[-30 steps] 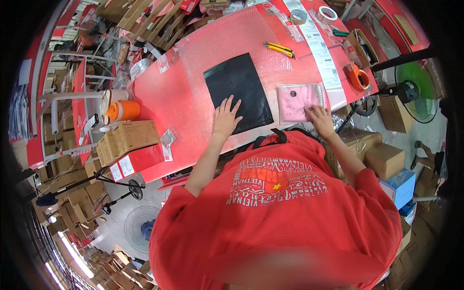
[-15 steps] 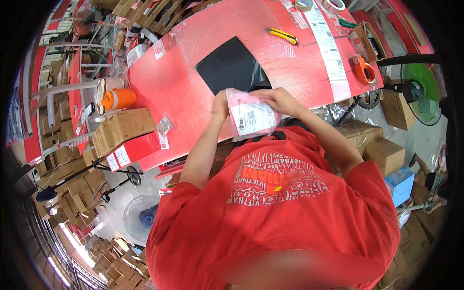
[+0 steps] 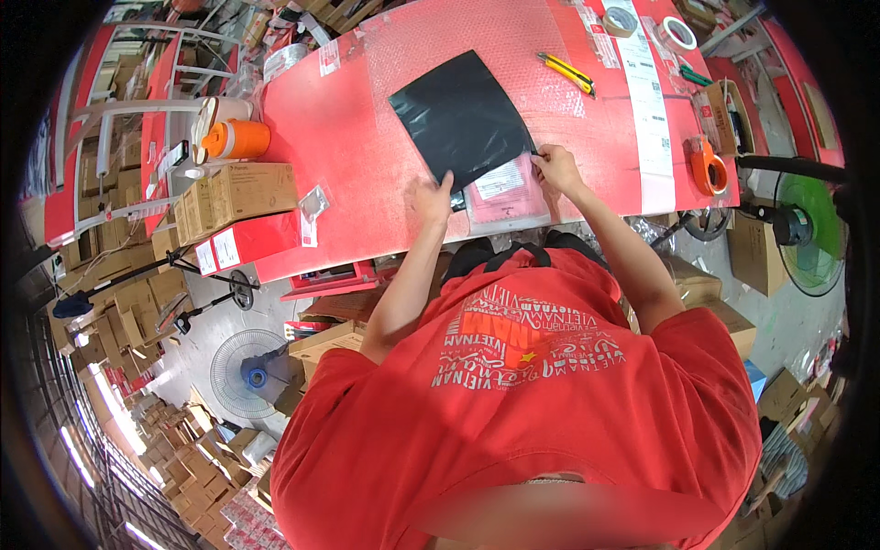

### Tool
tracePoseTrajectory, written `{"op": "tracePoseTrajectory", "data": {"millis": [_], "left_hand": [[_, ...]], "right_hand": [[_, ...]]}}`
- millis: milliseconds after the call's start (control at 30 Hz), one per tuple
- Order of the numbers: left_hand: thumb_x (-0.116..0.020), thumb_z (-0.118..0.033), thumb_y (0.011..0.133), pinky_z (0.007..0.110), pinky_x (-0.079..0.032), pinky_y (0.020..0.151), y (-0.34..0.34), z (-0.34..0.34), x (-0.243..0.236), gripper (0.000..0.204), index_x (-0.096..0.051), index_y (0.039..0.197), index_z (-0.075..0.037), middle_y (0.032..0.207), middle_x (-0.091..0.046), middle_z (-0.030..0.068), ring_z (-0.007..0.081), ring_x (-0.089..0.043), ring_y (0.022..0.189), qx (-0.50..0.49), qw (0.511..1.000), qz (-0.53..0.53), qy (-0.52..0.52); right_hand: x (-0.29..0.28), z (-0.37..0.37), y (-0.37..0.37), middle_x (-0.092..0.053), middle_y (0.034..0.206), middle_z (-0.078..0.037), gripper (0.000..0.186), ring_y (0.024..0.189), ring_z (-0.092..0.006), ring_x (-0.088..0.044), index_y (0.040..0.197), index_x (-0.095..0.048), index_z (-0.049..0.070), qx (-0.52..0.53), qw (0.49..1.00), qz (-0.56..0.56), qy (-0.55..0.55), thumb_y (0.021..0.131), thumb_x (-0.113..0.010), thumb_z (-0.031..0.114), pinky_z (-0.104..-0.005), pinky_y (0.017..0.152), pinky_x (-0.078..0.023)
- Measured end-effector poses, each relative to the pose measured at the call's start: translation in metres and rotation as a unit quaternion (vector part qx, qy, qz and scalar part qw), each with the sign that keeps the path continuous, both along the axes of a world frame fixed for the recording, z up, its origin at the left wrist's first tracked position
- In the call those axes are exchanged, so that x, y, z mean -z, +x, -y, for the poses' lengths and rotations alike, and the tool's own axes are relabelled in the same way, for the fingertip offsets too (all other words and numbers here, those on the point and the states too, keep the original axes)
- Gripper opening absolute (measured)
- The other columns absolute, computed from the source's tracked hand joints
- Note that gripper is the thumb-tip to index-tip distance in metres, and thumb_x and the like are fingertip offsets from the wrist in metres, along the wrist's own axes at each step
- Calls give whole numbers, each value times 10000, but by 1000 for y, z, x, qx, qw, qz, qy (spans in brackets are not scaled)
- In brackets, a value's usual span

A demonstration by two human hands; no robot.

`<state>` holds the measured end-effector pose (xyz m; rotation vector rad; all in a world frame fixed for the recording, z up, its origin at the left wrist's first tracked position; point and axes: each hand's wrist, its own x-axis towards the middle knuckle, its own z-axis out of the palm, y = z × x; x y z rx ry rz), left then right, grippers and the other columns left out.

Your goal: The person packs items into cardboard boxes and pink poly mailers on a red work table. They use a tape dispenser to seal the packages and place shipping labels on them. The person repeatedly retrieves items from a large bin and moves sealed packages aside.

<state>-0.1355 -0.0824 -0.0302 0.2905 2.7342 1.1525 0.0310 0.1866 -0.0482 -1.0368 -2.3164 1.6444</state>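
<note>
A black plastic mailing bag (image 3: 458,119) lies slanted on the red table (image 3: 321,110). My right hand (image 3: 557,172) pinches its lower right edge. At the bag's lower left edge is my left hand (image 3: 431,198), thumb apart from the other fingers and touching the bag; those fingers are slightly blurred. A pink packet in clear plastic with a white label (image 3: 506,192) rests at the table's near edge between my hands, its far part covered by the bag.
A yellow box cutter (image 3: 568,75), a paper label strip (image 3: 648,119) and an orange tape dispenser (image 3: 706,170) lie to the right. On the left stand an orange jug (image 3: 240,139) and a cardboard box (image 3: 252,191). Bubble wrap (image 3: 440,37) covers the far side.
Both hands have let go of the pink packet, which now lies on the table partly under the bag. My right hand has taken the black bag's edge; my left has moved to its lower left.
</note>
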Motion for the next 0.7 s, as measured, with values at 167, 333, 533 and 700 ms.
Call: {"op": "tracePoseTrajectory", "data": {"millis": [167, 333, 533, 700], "left_hand": [[-850, -17, 871, 371, -569, 699, 63, 76, 24, 215, -689, 1011, -38, 849, -695, 68, 176, -723, 821, 102, 980, 169, 9], [-751, -32, 970, 314, -574, 817, 59, 22, -92, 460, -606, 1405, -61, 1187, -662, 65, 144, -649, 1004, 114, 940, 239, 213], [-707, -22, 976, 303, -529, 897, -42, -20, -216, 428, -727, 1400, -76, 1374, -688, 49, 145, -657, 1109, 308, 917, 172, 188], [-700, -4, 970, 355, -577, 959, 23, -39, -137, 329, -823, 1269, -67, 1441, -724, 60, 199, -717, 1139, 410, 830, 362, -109]], "right_hand": [[-20, 28, 78, -747, 804, -264, 198, 828, -373, -795, 931, -774, 3, -137, 962, 143, 186, 905, -725, 193, -500, 775, -608], [-90, -15, 98, -772, 865, -100, 183, 806, -186, -688, 850, -787, -23, -103, 974, 4, -202, 856, -761, 158, -411, 756, -569], [-167, -82, 91, -767, 813, -42, 211, 705, -91, -690, 1059, -824, 10, 14, 964, -151, -216, 1039, -796, 219, -270, 638, -542], [-119, -50, 134, -756, 704, -101, 187, 594, -135, -710, 885, -746, 11, 121, 988, 54, -81, 944, -865, 142, -310, 576, -549]]}}
